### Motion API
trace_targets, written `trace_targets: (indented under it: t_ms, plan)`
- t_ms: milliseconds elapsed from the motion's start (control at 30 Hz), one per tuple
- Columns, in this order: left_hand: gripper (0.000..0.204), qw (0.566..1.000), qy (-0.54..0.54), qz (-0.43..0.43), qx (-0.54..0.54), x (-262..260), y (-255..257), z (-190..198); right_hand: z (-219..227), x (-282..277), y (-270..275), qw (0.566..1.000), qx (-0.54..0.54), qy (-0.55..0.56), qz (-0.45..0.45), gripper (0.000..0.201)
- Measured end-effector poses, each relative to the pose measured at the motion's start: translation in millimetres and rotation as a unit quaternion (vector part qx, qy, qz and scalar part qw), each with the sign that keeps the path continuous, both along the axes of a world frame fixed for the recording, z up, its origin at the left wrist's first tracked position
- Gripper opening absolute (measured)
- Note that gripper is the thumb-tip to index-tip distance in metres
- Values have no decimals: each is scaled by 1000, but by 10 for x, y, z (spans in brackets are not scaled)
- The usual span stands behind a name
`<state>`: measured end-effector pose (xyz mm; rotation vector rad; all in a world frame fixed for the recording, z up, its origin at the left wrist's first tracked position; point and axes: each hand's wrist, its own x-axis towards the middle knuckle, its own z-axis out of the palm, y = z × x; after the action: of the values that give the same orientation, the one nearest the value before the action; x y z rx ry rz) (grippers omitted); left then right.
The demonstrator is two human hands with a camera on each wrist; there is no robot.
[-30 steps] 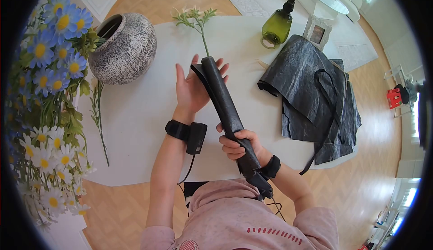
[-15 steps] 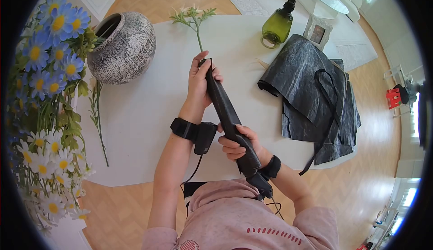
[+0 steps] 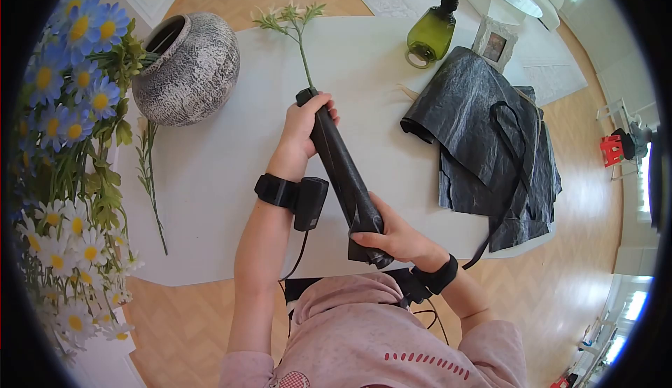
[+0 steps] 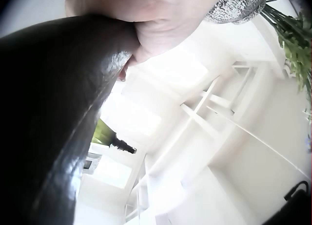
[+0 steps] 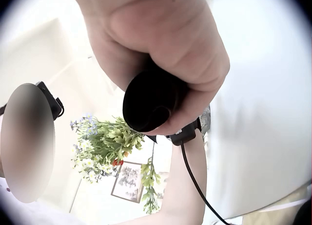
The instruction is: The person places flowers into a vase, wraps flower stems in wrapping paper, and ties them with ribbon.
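Observation:
A long roll of black wrapping sheet (image 3: 339, 160) slants over the white table, one green artificial flower stem (image 3: 303, 53) poking out of its top end. Near that top end my left hand (image 3: 306, 123) grips the roll, fingers wrapped over it. My right hand (image 3: 395, 234) holds the lower end, close to my body, with the thumb across the sheet. In the left wrist view the dark roll (image 4: 48, 103) fills the left side below my left hand (image 4: 146, 15). The right wrist view looks at the roll's lower end (image 5: 146, 105), encircled by my right hand (image 5: 175, 40).
At left, a rough grey vase (image 3: 189, 73) lies tilted with blue flowers (image 3: 77, 94) and white daisies (image 3: 73, 248). Beside it lies a loose green stem (image 3: 148, 178). Right are black sheets (image 3: 476, 129) with a black ribbon (image 3: 516, 157), a green bottle (image 3: 430, 38) and a picture frame (image 3: 494, 45).
My left hand, spread beside the roll's top one second ago, has closed around it. My right hand has turned and regripped at the lower end. The roll's sheet is wrapped tighter.

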<state>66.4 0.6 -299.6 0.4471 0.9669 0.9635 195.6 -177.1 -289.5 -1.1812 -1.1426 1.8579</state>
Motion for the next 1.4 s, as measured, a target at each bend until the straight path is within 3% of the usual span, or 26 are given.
trace_targets:
  t_ms: [100, 167, 200, 267, 300, 367, 400, 467, 500, 567, 700, 767, 867, 1000, 1067, 1100, 1133, 1200, 1233, 1300, 1400]
  plan:
    - [15, 1000, -17, 24, 5, -48, -8, 27, -17, -36, -52, 999, -31, 34, -23, 64]
    - [16, 999, -12, 13, 29, -96, 39, -18, 41, -19, -89, 971, -126, 200, 32, 71]
    - [16, 999, -7, 2, 54, -125, 62, -39, 73, -18, -113, 971, -126, 199, 33, 71]
    - [18, 999, -15, -9, 50, -184, 122, -48, 152, -19, -151, 985, 90, 137, 49, 81]
    - [19, 998, -22, -21, 46, -199, 131, -45, 191, -4, -160, 985, 90, 137, 50, 81]
    - [20, 999, -33, -10, 27, -210, 127, 11, 256, 46, -153, 978, 176, -86, 69, 76]
    - [20, 999, -44, 2, 9, -215, 126, 40, 263, 68, -139, 978, 176, -86, 70, 76]
    - [20, 999, -41, -4, 13, -235, 152, 27, 277, 112, -105, 933, 302, -116, 159, 67]
    - [20, 999, -39, -11, 17, -241, 164, 26, 301, 135, -93, 932, 303, -116, 160, 67]
    - [19, 999, -39, 3, 11, -237, 169, 44, 383, 164, -87, 870, 379, -245, 198, 62]
    - [16, 998, -35, 42, -9, -250, 213, 11, 428, 111, -134, 827, 406, -345, 180, 68]
    - [19, 1000, -10, 22, -9, -274, 207, -10, 260, 70, -153, 833, 428, -349, 34, 67]
    - [24, 1000, 18, 8, -7, -272, 221, -71, 211, -5, -164, 811, 393, -433, -19, 67]
    - [25, 999, 51, 9, 3, -277, 283, -178, 123, -149, -209, 780, 395, -485, -20, 68]
    - [17, 1000, 25, 11, 0, -293, 310, -209, 168, -182, -209, 810, 354, -461, 82, 69]
    - [17, 999, 32, -8, 9, -303, 298, -205, 272, -139, -198, 864, 266, -396, 163, 67]
    - [17, 999, 41, -28, 16, -318, 285, -208, 295, -23, -156, 862, 270, -397, 161, 67]
    - [17, 999, 26, -22, 6, -362, 286, -225, 346, 287, 21, 819, 371, -320, 299, 70]
    - [16, 999, 25, -29, 3, -381, 270, -227, 339, 373, 169, 805, 352, -368, 304, 67]
    - [16, 999, 23, -38, -3, -374, 212, -265, 419, 370, 587, 840, 340, -367, 208, 52]
    - [15, 998, 18, -54, -22, -322, 103, -275, 314, 151, 1301, 879, 289, -367, 92, 49]
